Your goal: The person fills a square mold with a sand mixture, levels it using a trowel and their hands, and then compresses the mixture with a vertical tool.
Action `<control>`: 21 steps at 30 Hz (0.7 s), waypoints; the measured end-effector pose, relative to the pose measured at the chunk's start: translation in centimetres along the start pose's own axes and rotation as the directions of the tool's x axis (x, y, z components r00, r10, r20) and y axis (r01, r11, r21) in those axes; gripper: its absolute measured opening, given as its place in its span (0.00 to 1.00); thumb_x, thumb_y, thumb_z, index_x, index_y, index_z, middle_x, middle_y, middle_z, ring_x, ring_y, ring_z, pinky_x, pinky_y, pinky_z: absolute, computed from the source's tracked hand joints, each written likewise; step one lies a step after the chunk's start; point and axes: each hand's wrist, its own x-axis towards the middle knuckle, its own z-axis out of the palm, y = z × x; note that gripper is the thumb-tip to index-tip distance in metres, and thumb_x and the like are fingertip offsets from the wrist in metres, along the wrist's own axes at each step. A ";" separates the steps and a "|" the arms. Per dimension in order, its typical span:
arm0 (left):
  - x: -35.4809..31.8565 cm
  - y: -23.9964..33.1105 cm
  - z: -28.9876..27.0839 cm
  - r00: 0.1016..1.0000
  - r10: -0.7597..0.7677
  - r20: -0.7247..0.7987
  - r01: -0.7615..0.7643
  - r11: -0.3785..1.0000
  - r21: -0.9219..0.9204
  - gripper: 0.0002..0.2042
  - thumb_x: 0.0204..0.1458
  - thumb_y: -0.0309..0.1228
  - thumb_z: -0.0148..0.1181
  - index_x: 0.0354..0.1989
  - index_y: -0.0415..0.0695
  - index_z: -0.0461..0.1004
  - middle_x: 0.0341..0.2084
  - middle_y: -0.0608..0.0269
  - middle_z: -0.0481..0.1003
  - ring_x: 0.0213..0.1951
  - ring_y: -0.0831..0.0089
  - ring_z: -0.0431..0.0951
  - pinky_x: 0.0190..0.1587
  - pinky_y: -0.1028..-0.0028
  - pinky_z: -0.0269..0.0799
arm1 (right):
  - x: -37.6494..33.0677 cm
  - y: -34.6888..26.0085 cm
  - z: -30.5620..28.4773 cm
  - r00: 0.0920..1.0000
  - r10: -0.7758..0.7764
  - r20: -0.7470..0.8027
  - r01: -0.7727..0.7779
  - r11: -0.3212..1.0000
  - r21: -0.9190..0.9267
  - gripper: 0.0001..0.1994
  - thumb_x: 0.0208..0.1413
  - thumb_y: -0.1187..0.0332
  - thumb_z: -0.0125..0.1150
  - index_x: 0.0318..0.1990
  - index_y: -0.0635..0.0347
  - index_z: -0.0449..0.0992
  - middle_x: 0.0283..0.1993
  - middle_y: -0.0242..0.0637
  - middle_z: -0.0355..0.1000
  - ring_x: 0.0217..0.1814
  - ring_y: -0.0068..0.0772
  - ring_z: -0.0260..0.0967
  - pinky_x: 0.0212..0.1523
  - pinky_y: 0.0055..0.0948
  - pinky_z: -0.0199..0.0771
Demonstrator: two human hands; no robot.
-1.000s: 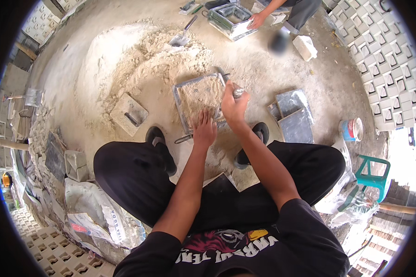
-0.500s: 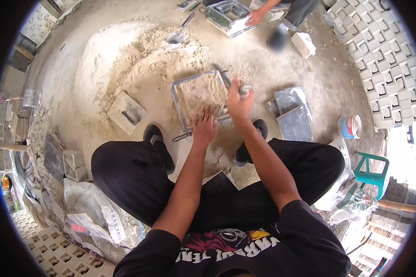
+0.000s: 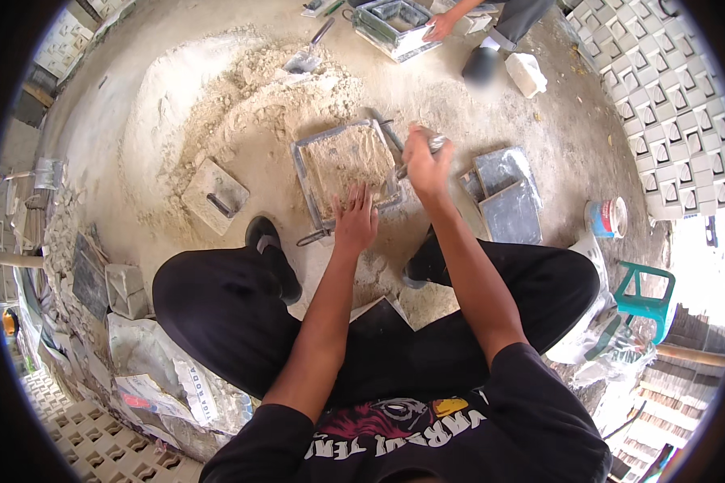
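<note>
Sand [image 3: 348, 161] w/in frame [image 3: 304, 183], L hand [image 3: 355, 224] flat atop, R grip [image 3: 428, 165] closed on tool [image 3: 437, 143], mostly hidden

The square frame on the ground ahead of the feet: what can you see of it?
The square frame is grey, dusty and metal-looking, with a looped handle at its near left corner. It lies flat on the floor, turned askew, and holds pale, uneven sandy material. The left grip, flat and bare, rests across the near edge onto that fill. Beside the right edge, the right grip holds a tool; whether that tool touches the frame is unclear.
</note>
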 end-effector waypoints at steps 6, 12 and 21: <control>-0.1 -0.2 -0.1 0.999 -0.006 0.036 0.006 1.000 -0.004 0.28 0.58 0.39 0.45 0.66 0.41 0.58 0.69 0.58 0.55 0.71 0.62 0.51 0.69 0.43 0.35 | 0.1 -2.0 0.2 0.978 0.156 0.142 -0.155 0.988 -0.014 0.20 0.61 0.71 0.52 0.14 0.57 0.62 0.13 0.23 0.56 0.15 0.15 0.49 0.17 0.24 0.46; 0.1 -0.5 -0.4 0.999 -0.024 0.047 0.024 1.000 -0.014 0.28 0.59 0.39 0.44 0.68 0.41 0.55 0.69 0.56 0.54 0.71 0.61 0.51 0.70 0.44 0.32 | 0.2 -0.1 -0.2 0.985 0.102 0.138 -0.096 0.994 -0.049 0.20 0.60 0.73 0.51 0.13 0.58 0.62 0.13 0.24 0.57 0.15 0.15 0.49 0.17 0.24 0.46; 2.2 -3.8 -2.3 0.957 -0.290 -0.027 0.287 0.953 -0.098 0.31 0.60 0.42 0.43 0.70 0.41 0.50 0.69 0.50 0.52 0.72 0.60 0.47 0.70 0.46 0.31 | 0.7 0.1 -0.2 0.990 0.081 0.118 -0.073 0.995 -0.067 0.17 0.59 0.70 0.55 0.17 0.63 0.67 0.16 0.19 0.56 0.20 0.12 0.50 0.19 0.25 0.48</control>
